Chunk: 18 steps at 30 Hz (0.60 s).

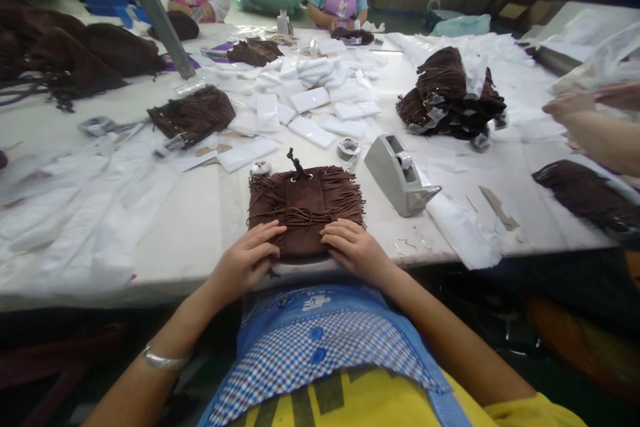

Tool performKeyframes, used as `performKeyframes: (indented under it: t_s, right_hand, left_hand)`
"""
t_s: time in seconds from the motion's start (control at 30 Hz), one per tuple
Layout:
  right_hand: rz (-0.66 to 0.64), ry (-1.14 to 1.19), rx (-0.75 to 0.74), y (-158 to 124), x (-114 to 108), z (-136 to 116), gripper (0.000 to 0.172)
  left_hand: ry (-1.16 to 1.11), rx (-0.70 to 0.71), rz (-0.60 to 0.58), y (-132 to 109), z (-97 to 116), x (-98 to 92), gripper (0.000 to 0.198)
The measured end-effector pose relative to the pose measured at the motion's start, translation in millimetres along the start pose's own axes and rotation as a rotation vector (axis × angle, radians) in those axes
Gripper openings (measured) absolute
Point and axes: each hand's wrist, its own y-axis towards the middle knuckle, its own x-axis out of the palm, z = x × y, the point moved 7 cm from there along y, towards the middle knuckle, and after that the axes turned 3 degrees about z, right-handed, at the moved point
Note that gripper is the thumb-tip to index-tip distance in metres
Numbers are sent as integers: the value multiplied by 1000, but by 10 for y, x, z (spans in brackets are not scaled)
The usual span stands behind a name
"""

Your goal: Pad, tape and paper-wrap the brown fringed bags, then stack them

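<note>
A dark brown fringed bag [306, 203] lies flat on the table in front of me, close to the near edge. Its knotted cord sticks up at the far side between small metal eyelets, and long fringe strands run across its middle. My left hand [247, 257] rests on the bag's near left corner with the fingers laid out over it. On the near right part lies my right hand [357, 250], fingers also extended on the surface. Both thumbs are mostly hidden. Just beyond the bag sit a roll of tape [349, 148] and, to the right, a grey tape dispenser [403, 177].
White folded packets [310, 100] spread over the table's middle. Brown fringed bags are piled at the right [445, 97] and left [193, 113]. Clear plastic bags [100, 213] cover the left side. A co-worker's arm [600, 123] reaches in from the right; two people work opposite.
</note>
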Motion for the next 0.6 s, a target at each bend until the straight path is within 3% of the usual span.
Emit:
performKeyframes:
  t_s: [0.13,0.2,0.27,0.33,0.43,0.53,0.6]
  right_hand:
    - [31,30,-31,-62,12,79,28]
    - [44,24,-37,-64,1,54,28]
    - [44,16,-29,-54,5,17,28]
    - [31,22,-21,-46,13,2,29]
    - [-27,42,-37,-79,-2,86,37]
    - [-25,-5,28,-190,-177,365,44]
    - [69,-136,194,-298,-411,605,46]
  left_hand:
    - [271,-146,60,-325,-231,-381,23]
    - [438,-287,219,-393,-209,-650,22]
    - [516,-361,389,-350,-26,-784,21]
    - [434,-266,381,-156,225,-623,24]
    - [296,12,97,146,488,-54,29]
    - [311,49,81,227,398,200,29]
    - [328,40,78,219,294,246,32]
